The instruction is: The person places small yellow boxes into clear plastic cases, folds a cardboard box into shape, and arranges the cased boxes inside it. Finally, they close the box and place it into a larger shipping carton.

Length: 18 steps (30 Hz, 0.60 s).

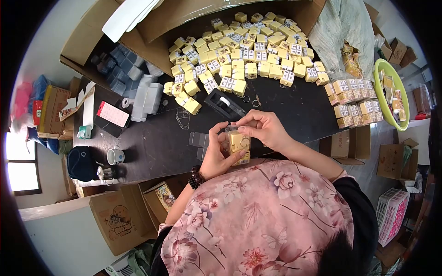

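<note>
My left hand (215, 149) is wrapped round a clear plastic box (240, 146) with a yellow block and a metal ring inside, held upright close to my body. At the top edge of that box, the fingers of my right hand (263, 130) pinch the clear flap. Under my left hand lies a flattened clear plastic box (198, 140) on the black table (285, 110). Beyond my hands sits a black tape dispenser (224, 104). Two loose key rings (246, 99) are to the right of it. Many small yellow blocks (251, 53) are heaped further back.
Stacked packed boxes (354, 103) stand at the right, beside a green basket (378, 87). To the left are folded clear boxes (146, 99), a phone (113, 115) and a cup (115, 156). Open cardboard boxes (122, 218) stand below the table edge.
</note>
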{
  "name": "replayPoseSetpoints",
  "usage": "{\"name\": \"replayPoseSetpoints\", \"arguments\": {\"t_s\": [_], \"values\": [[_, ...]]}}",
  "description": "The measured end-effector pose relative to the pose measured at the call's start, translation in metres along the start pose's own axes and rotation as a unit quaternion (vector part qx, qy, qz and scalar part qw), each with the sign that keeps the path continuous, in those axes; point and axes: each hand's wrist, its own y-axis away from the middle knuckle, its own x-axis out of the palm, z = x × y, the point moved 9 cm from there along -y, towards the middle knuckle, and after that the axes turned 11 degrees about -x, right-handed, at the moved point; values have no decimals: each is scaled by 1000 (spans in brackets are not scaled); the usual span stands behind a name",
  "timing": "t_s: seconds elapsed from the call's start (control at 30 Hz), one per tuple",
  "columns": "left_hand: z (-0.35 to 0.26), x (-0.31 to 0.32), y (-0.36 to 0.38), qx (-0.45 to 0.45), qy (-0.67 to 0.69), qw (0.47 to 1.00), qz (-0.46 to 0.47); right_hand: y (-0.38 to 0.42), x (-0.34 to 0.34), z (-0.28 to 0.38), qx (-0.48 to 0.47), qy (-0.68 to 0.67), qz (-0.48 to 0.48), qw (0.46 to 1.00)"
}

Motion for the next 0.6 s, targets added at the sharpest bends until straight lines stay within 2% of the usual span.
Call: {"name": "replayPoseSetpoints", "arguments": {"t_s": [0.2,0.27,0.3,0.37,0.43,0.5,0.57,0.6], "values": [[-4,1,1,0,-18,1000,7,3,3,11,-22,44,27,998],[-4,1,0,15,-26,1000,4,5,11,24,-71,169,67,981],[-6,1,1,29,-35,999,1,6,12,23,-71,169,67,981],[-1,1,2,2,-9,1000,4,10,20,34,-150,289,84,942],[7,0,0,-26,16,1000,7,11,15,24,-161,275,87,944],[5,-3,-2,32,-13,999,-7,13,13,22,-171,259,91,946],[1,-10,-3,10,-19,999,-26,17,-12,31,-175,331,-46,926],[0,-15,-5,-11,-26,999,-43,14,-32,23,-143,322,-107,930]]}}
